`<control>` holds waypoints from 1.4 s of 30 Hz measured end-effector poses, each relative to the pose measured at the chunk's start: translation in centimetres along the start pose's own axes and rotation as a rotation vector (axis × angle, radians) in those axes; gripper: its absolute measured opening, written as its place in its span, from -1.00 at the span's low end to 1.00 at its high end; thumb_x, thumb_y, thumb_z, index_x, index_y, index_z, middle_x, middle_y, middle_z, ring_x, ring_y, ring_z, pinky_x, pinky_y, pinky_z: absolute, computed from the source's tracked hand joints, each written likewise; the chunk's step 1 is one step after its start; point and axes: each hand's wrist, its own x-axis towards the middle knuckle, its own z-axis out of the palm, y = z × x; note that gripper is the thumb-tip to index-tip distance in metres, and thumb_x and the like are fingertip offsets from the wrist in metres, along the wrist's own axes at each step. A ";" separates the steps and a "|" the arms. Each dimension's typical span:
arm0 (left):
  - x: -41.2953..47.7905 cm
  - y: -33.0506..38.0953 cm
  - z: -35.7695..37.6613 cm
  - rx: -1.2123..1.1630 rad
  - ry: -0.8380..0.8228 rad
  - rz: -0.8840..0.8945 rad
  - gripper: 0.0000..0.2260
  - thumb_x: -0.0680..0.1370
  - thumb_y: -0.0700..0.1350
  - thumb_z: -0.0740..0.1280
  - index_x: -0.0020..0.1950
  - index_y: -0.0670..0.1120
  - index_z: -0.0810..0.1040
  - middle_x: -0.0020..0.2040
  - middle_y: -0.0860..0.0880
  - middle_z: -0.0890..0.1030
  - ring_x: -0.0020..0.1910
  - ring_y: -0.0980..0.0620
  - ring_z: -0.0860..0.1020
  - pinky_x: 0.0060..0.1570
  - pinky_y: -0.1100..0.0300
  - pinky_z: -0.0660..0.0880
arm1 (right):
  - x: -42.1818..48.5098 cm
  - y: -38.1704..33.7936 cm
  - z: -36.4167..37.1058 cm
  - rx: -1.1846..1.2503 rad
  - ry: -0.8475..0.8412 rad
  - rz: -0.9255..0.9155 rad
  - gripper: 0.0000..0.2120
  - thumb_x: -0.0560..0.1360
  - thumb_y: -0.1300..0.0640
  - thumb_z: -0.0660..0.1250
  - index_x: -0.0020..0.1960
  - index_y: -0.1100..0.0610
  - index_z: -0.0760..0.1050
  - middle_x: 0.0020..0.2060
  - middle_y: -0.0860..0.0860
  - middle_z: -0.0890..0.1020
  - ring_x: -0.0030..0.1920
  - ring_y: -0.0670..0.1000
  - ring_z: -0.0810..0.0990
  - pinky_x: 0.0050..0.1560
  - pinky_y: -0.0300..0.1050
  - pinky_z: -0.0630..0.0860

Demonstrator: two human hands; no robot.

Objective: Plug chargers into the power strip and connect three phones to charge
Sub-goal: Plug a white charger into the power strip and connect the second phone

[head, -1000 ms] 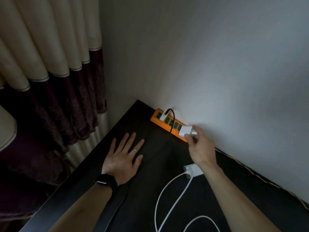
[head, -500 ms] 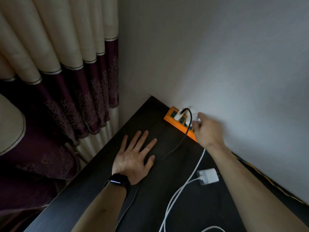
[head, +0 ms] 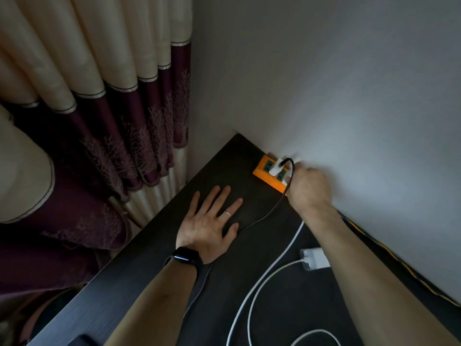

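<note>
A loose charger (head: 315, 259) is seen on the counter (head: 224, 166) beside the right forearm. The left hand (head: 212, 221) is laid flat, fingers spread. Farther off, a white charger (head: 287, 180) is gripped by the right hand (head: 308, 188) at the orange power strip (head: 262, 172), beside a plugged charger (head: 277, 167).
</note>
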 end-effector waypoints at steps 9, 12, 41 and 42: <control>-0.3 -0.2 0.0 0.004 -0.009 0.002 -0.47 0.63 0.24 -0.14 0.57 0.25 -0.25 0.60 0.08 -0.29 0.57 0.04 -0.32 0.50 -0.14 -0.34 | -0.3 -0.3 0.8 0.039 0.031 0.053 -0.56 0.53 0.11 0.40 0.33 0.19 0.35 0.04 0.19 0.61 0.01 0.15 0.64 -0.14 -0.05 0.54; 0.0 -0.2 0.2 -0.008 -0.007 0.002 -0.47 0.63 0.24 -0.13 0.57 0.25 -0.23 0.61 0.08 -0.27 0.57 0.03 -0.31 0.51 -0.15 -0.32 | -0.3 -0.4 1.0 -0.001 0.014 0.077 -0.51 0.53 0.12 0.40 0.38 0.20 0.31 0.06 0.20 0.61 0.01 0.15 0.64 -0.15 -0.05 0.55; -18.5 0.7 -5.5 -0.306 -0.161 -0.084 -0.56 0.56 -0.04 0.30 0.44 -0.06 0.41 0.41 -0.06 0.42 0.35 -0.11 0.39 0.31 -0.08 0.42 | -40.0 -2.0 4.3 1.169 -0.344 0.674 -0.99 0.53 -0.05 0.38 -0.06 -0.15 0.58 -0.11 -0.14 0.70 -0.04 -0.02 0.70 0.15 -0.01 0.57; -20.5 0.9 -5.3 -0.319 -0.166 -0.097 -0.57 0.55 -0.07 0.31 0.42 -0.07 0.44 0.39 -0.07 0.43 0.33 -0.13 0.40 0.30 -0.06 0.42 | -42.4 -2.7 4.7 1.126 -0.414 0.662 -0.95 0.53 -0.07 0.38 -0.11 -0.14 0.58 -0.16 -0.17 0.68 -0.02 -0.02 0.69 0.10 -0.08 0.55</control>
